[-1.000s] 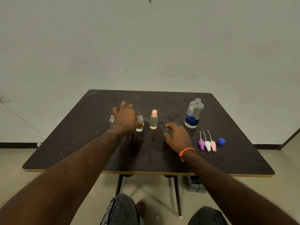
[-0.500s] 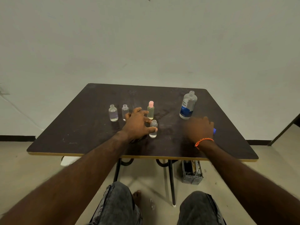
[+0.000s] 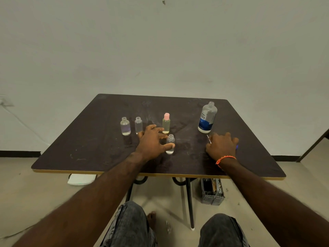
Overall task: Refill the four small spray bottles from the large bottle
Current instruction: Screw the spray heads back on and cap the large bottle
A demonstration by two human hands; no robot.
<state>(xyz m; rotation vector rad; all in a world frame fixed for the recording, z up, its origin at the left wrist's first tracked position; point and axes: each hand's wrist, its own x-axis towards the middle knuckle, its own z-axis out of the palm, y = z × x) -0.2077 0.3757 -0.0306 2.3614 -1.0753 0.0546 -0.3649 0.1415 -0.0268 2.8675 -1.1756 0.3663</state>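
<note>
Change: we see little shift since half a second ago; the left hand (image 3: 152, 139) still grips the uncapped small bottle (image 3: 170, 144) between thumb and curled fingers, near the table (image 3: 85, 148) centre.
Right hand (image 3: 221, 146): lies palm-down over the spray caps; we cannot tell its grasp.
Hidden: caps covered, only a white tube (image 3: 208, 139) and blue cap edge (image 3: 237, 147) showing.
Others: two uncapped bottles (image 3: 125, 126) left, pink-capped bottle (image 3: 166, 123) behind, large bottle (image 3: 207, 117) right, open.

Dimly and evenly lit from overhead, casting soft shadows under the table (image 3: 99, 157). Bending straight lines near the edges. Blurring slightly on the near forearms; showing faint sheen on the tabletop.
</note>
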